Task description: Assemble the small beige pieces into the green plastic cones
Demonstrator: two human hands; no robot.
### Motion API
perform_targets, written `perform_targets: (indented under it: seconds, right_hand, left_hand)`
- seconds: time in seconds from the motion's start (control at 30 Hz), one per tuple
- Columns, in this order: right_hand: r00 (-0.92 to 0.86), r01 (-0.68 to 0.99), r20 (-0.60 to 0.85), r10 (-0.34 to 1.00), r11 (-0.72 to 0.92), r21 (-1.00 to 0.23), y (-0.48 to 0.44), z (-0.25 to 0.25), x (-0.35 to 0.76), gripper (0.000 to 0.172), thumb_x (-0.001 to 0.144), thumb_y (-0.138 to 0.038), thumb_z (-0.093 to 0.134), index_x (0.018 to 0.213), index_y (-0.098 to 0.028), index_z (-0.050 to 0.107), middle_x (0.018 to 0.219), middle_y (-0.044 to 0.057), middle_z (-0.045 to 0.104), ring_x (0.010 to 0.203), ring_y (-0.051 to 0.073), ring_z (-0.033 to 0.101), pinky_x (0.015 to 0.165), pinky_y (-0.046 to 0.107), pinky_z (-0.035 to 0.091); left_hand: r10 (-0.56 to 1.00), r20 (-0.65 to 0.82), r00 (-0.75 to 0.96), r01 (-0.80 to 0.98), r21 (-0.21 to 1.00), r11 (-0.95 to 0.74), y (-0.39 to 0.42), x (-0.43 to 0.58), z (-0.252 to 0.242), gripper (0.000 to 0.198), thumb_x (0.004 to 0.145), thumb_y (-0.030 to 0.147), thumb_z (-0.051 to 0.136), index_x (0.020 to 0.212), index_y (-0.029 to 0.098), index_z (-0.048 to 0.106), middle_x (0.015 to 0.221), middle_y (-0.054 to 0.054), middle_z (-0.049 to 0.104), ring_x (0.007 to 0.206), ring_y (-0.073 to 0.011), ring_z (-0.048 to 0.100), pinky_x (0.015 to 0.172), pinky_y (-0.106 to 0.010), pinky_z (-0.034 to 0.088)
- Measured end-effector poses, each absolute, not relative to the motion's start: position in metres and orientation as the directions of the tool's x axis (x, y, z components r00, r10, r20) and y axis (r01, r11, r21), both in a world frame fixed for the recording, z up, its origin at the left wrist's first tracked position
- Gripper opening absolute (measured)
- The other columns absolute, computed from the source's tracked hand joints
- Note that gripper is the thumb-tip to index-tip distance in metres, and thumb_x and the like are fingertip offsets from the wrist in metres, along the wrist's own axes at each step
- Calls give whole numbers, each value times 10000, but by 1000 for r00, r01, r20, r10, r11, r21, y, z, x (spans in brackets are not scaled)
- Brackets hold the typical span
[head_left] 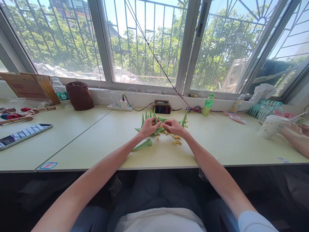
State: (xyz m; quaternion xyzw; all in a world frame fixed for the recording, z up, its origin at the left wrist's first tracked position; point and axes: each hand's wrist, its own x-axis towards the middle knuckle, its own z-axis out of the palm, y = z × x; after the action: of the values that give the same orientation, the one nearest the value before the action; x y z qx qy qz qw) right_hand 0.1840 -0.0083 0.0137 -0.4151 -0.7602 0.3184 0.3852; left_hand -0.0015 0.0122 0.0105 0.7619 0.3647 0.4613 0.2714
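Note:
My left hand is closed around a green plastic cone spike, its pointed end up. Close beside it, my right hand pinches what looks like a small yellow plastic piece, mostly hidden by the fingertips. Behind and around both hands are several more green spikes, some upright like this pointed one, others lying down. One loose green spike lies in front of my left hand. Small yellow pieces are scattered near my right wrist.
A phone-like black device stands behind the spikes, near a power strip. A green bottle is at the back right. On the left lie a phone and a brown bag. Another person's arm reaches past a white cup.

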Motion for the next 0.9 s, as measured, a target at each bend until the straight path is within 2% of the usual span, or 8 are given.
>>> perform_targets:
  seconds: [0.1,0.23,0.43,0.57,0.7,0.8,0.9]
  right_hand:
    - [-356,417,297,886,435,-798,-10,14,183,399,852,-496,534,624,-168,531,494,-18,512,427,85,443,433,215,346]
    - [-341,419,292,893,423,-803,-8,12,182,468,860,-562,497,616,-163,528,493,-5,524,409,86,440,414,219,339]
    - [-352,330,330,876,446,-832,-9,14,182,363,767,-508,648,838,-157,586,696,21,630,502,104,518,452,226,393]
    - [-360,375,326,874,456,-807,-12,15,182,351,795,-501,609,732,-158,570,589,-3,576,460,91,471,447,224,363]
    - [-360,428,315,878,455,-781,-10,13,181,451,837,-552,535,608,-164,521,488,-13,513,419,85,428,432,225,337]
    - [-348,427,306,886,441,-790,-7,12,181,484,846,-585,502,604,-165,516,497,-5,522,405,87,429,423,232,337]
    - [-346,395,331,878,457,-797,-6,11,180,427,822,-573,553,707,-161,554,590,10,589,435,93,470,435,232,357]
  left_hand:
    - [800,511,315,293,749,-594,12,-1,10,240,786,401,616,801,162,596,708,-16,637,611,-123,585,536,-212,475]
    - [794,520,315,281,748,-601,13,0,9,244,790,401,615,797,157,597,677,-11,625,593,-122,574,523,-210,467]
    - [786,547,286,295,730,-616,19,-1,6,237,792,395,611,778,159,606,636,-5,611,553,-117,547,501,-211,450]
    - [786,543,294,305,726,-616,17,0,6,268,789,426,614,761,160,598,623,-6,609,549,-118,545,494,-211,441]
    - [791,530,306,281,743,-607,13,0,9,320,803,470,597,747,155,591,655,-23,634,542,-114,539,485,-211,431]
    - [791,530,305,271,748,-606,14,0,10,343,813,487,584,743,151,591,677,-33,645,527,-107,527,476,-213,420]
    - [793,535,291,289,741,-606,16,0,9,348,819,489,578,736,151,592,639,-23,626,503,-103,507,463,-213,406]
